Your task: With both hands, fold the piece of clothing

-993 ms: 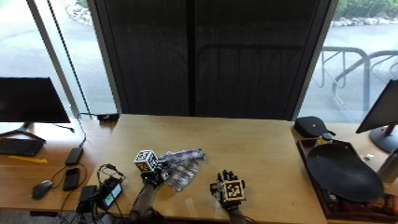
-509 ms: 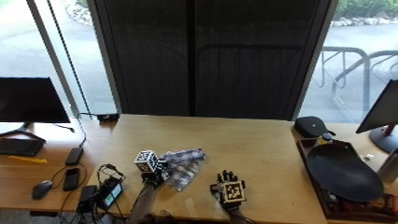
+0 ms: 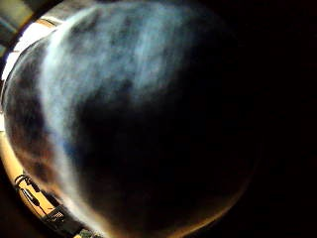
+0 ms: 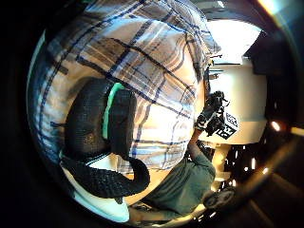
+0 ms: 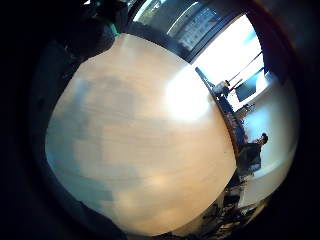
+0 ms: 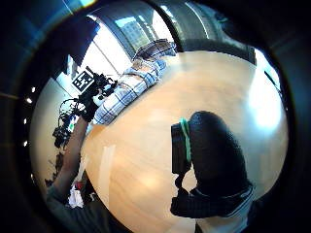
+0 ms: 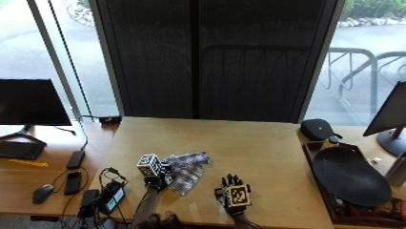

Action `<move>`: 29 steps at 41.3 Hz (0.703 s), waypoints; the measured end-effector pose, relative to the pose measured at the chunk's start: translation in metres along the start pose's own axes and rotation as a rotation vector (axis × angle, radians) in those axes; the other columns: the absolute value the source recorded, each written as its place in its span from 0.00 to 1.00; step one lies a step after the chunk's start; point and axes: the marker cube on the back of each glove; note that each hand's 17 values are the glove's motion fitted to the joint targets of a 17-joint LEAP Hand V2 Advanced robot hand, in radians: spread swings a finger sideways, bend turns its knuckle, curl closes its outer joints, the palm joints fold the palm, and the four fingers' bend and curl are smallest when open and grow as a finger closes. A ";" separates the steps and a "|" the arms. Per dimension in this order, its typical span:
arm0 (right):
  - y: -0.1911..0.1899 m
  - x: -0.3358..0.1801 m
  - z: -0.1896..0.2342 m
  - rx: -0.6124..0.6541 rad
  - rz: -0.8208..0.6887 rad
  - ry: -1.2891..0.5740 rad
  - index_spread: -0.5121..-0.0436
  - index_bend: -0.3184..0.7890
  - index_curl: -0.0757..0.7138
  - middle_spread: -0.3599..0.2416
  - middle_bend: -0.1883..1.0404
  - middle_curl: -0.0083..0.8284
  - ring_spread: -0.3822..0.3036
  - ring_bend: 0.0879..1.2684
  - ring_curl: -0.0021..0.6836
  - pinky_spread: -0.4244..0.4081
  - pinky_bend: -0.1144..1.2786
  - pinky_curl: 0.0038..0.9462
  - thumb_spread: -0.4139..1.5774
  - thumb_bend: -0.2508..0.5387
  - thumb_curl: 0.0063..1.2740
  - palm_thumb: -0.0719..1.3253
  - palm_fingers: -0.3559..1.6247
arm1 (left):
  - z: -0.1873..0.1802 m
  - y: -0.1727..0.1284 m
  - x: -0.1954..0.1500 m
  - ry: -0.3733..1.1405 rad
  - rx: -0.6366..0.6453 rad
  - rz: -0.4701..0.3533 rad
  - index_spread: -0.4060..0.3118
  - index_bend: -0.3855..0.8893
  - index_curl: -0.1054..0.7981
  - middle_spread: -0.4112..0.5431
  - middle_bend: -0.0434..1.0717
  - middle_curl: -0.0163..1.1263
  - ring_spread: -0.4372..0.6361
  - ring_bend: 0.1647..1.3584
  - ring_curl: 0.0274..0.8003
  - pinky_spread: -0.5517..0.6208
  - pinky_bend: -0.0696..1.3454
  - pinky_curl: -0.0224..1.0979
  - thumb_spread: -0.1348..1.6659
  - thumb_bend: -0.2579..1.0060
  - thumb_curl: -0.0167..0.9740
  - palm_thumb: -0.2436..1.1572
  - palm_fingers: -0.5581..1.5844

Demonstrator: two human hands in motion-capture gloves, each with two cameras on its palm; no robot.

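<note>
The plaid garment (image 7: pixel 184 171) lies bunched on the table (image 7: pixel 254 148) near the front edge, left of centre. The left hand (image 7: pixel 155 179) is set at the garment's near-left edge; in its thumb-side palm view a thumb (image 4: pixel 102 126) is seen curled against the cloth, so a grip on the fabric is judged likely, though a true pinch cannot be confirmed. The right hand (image 7: pixel 233 193) is laid flat on bare wood with fingers spread, well apart from the garment, holding nothing. The fold is judged barely begun: the cloth is crumpled, not squared. Next, the right hand would need to be brought to the cloth so it can be spread.
</note>
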 end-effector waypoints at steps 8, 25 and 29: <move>0.002 -0.021 -0.004 -0.019 0.008 -0.163 0.35 0.42 0.48 0.56 0.28 0.34 0.60 0.29 0.50 0.81 0.54 0.38 0.89 0.30 0.26 0.40 0.36 | 0.000 -0.006 -0.004 0.021 0.019 0.000 0.42 0.45 0.60 0.49 0.21 0.36 0.70 0.14 0.37 0.80 0.18 0.26 0.78 0.19 0.29 0.33 0.40; -0.010 -0.003 0.012 -0.002 0.020 0.033 0.35 0.42 0.48 0.56 0.28 0.34 0.60 0.29 0.50 0.81 0.53 0.38 0.89 0.30 0.26 0.40 0.36 | -0.012 -0.017 -0.010 0.071 0.125 0.106 0.42 0.43 0.58 0.48 0.25 0.38 0.69 0.14 0.37 0.80 0.18 0.26 0.78 0.19 0.29 0.33 0.42; 0.005 -0.017 0.010 -0.099 0.025 -0.064 0.35 0.42 0.48 0.56 0.28 0.34 0.60 0.29 0.50 0.81 0.53 0.38 0.89 0.30 0.26 0.40 0.36 | -0.012 -0.015 -0.008 0.096 0.105 0.101 0.42 0.43 0.58 0.48 0.25 0.38 0.69 0.14 0.37 0.80 0.18 0.26 0.78 0.19 0.29 0.33 0.42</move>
